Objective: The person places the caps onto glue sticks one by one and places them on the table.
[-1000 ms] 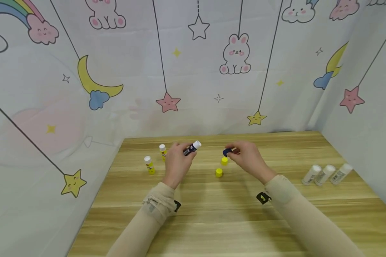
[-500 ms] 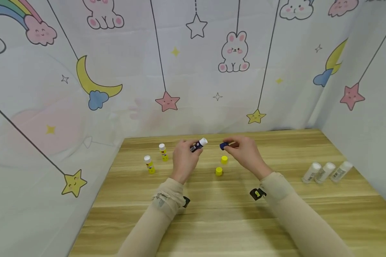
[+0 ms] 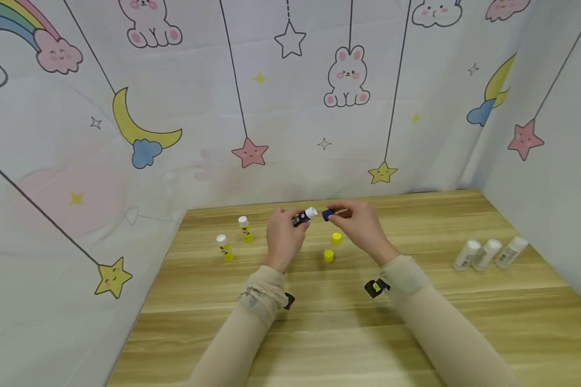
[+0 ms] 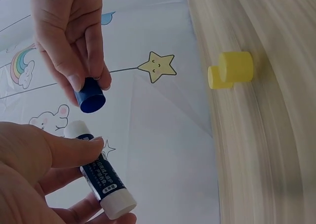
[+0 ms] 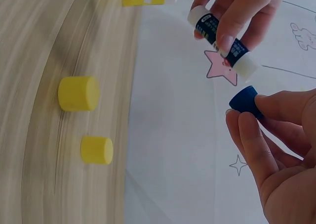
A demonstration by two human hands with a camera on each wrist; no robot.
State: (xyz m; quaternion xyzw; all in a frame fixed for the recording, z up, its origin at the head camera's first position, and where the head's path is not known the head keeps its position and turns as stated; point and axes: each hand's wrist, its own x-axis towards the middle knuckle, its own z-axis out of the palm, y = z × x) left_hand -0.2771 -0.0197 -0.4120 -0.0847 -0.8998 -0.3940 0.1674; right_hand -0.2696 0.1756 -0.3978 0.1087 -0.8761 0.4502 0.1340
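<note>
Watching from my end thru the head cam, I had both hands up over the wood-grain table [image 3: 319, 333]. The L hand [image 3: 282, 240] was gripping a navy-label glue stick [image 3: 302, 217], thumb laid across the label n fingers behind it. Stick was tilted, white end aimed at abt 2 o'clock. The R hand [image 3: 362, 224] had a dark blue cap [image 3: 327, 215] pinched btwn thumb n fingertips, at roughly 3 o'clock from the stick. Cap was off n just beside that white end, small gap btwn them. On the L wrist cam I saw its hollow side facing the stick.

At 6 o'clock from the blue cap, two yellow caps [image 3: 336, 238] sat on the table, near each other. Over at 9 o'clock from the L hand, two yellow glue sticks [image 3: 225, 249] w/ white tops stood upright, a bit apart. Way out at 3 o'clock from the yellow caps, three white tubes [image 3: 485, 256] stood in a row, print too small for me to read. Each wrist had a black gadget [image 3: 376, 288] by the tan sleeve [image 3: 244, 328]. Up at 12 o'clock: white backdrop [image 3: 290, 118] w/ moons, stars n bunnies.
</note>
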